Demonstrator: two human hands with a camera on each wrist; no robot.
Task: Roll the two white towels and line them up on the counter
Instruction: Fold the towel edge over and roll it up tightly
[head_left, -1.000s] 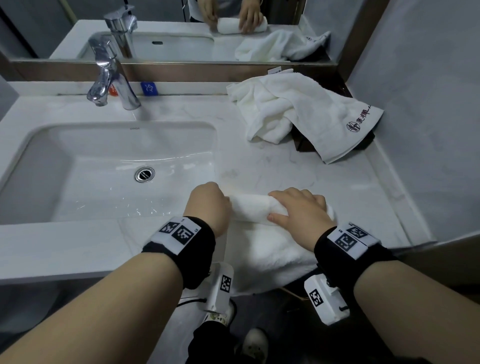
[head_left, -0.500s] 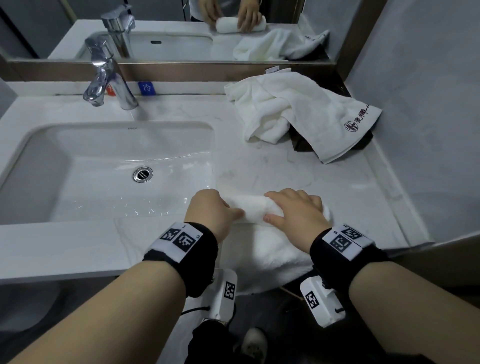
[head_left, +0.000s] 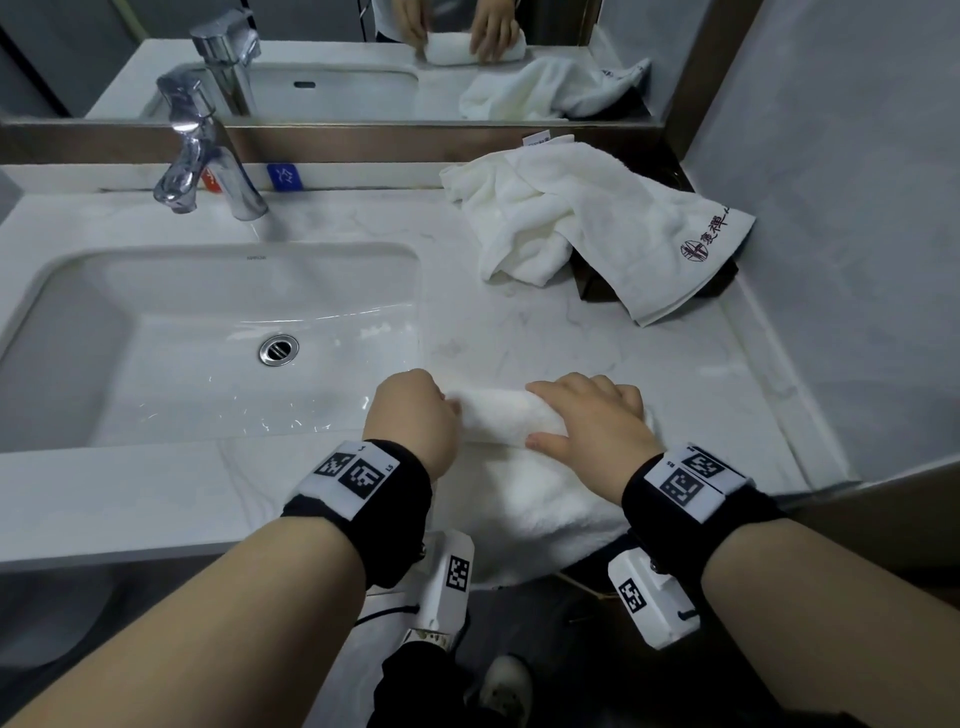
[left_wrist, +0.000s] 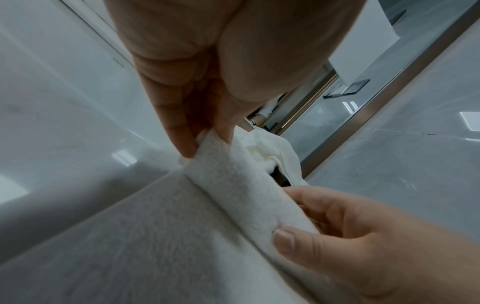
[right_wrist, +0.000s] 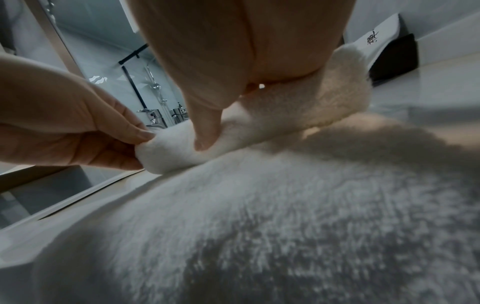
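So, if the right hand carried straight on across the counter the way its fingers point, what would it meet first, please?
Probably the crumpled towel at the back of the counter. The right hand grips the rolled towel, fingers pointing away from the person; bare marble lies between, though depth is hard to judge.

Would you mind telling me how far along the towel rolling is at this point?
Nothing is finished yet. In hand: the left hand and right hand grip the first towel, rolled only at its far end; the unrolled rest lies flat and hangs over the counter edge. Left: finish this roll, roll the crumpled second towel at the back, then line both up.
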